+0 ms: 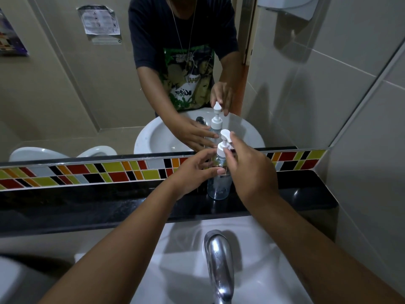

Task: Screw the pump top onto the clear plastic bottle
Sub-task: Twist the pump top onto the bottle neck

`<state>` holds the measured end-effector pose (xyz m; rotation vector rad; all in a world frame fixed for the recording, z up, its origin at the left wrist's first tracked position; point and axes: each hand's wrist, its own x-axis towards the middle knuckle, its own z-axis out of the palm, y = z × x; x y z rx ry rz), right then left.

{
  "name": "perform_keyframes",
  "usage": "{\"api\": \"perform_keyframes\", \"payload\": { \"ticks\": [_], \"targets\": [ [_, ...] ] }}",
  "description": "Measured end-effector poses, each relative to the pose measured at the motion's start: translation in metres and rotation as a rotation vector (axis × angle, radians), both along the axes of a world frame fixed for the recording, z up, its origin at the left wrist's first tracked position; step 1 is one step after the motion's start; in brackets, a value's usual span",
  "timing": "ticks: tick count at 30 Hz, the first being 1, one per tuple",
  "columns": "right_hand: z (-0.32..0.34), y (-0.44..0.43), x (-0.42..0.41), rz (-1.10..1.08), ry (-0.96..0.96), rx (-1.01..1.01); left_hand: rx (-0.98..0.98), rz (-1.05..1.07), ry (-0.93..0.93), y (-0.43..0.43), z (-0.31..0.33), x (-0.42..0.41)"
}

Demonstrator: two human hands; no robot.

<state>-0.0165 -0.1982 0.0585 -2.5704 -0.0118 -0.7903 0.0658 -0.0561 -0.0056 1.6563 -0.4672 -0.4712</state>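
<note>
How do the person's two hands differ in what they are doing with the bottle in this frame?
The left hand curls around the body of the clear bottle, low down, steadying it on the black ledge. The right hand sits higher, its fingertips pinching the white pump top at the collar. The left hand comes in from the side, the right from above. Both touch the same upright bottle assembly.

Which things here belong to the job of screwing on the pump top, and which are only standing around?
Belonging to the job:
- clear plastic bottle, upright on the black ledge
- white pump top, sitting on the bottle neck
- left hand, around the bottle
- right hand, fingers at the pump collar

Only standing around:
- chrome tap
- white sink
- mirror
- coloured tile strip
</note>
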Motion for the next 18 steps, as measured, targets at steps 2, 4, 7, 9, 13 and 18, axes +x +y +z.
{"api": "perform_keyframes", "payload": {
  "ticks": [2, 4, 7, 9, 13, 18],
  "targets": [
    [0.008, -0.017, 0.001, 0.127, 0.083, 0.096, 0.012, 0.0, 0.01, 0.0, 0.002, -0.001],
    [0.015, -0.035, 0.011, 0.285, 0.154, 0.087, 0.037, 0.005, -0.002, 0.0, 0.002, 0.0],
    [0.023, -0.053, 0.033, 0.41, 0.203, -0.019, 0.05, 0.014, -0.004, 0.0, 0.004, -0.002],
    [0.031, -0.057, 0.045, 0.44, 0.205, -0.071, 0.058, 0.021, -0.002, -0.001, 0.006, -0.003],
    [0.035, -0.057, 0.053, 0.463, 0.126, -0.202, 0.061, 0.034, -0.005, -0.001, 0.005, -0.005],
    [0.023, -0.053, 0.053, 0.413, 0.056, -0.18, 0.028, 0.039, 0.037, -0.002, 0.006, -0.008]
  ]
}}
